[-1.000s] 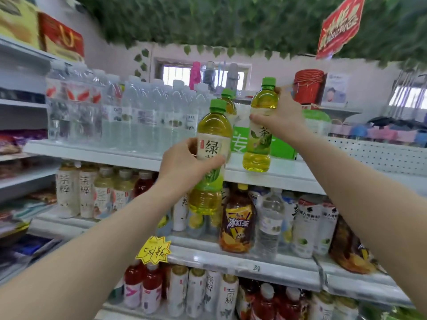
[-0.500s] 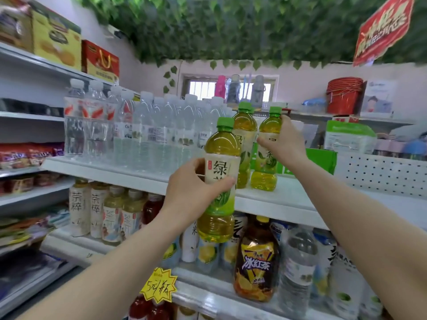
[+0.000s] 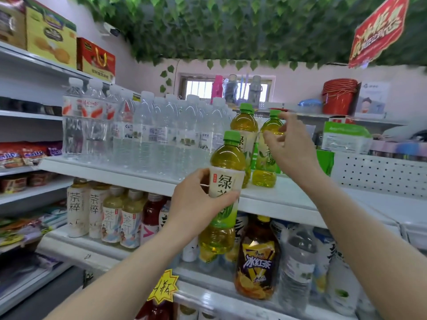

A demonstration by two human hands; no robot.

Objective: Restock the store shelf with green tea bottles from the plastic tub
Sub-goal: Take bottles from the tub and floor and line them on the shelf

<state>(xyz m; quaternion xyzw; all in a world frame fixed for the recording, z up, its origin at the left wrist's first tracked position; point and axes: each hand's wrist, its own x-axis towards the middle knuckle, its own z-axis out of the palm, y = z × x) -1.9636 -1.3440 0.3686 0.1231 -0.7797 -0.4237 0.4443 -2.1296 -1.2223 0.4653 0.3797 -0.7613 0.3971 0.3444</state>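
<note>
My left hand (image 3: 196, 204) wraps round the white label of a clear plastic green tea bottle (image 3: 227, 158) with a green cap, holding it upright just in front of the edge of the white metal shelf (image 3: 284, 199); my right hand (image 3: 291, 151) grips nothing, its fingers loosely spread beside the neck of a second green tea bottle (image 3: 264, 177) standing on that shelf; a third green tea bottle (image 3: 245, 125) stands just left of it; clear water bottles (image 3: 147, 135) with white caps fill the shelf further left.
</note>
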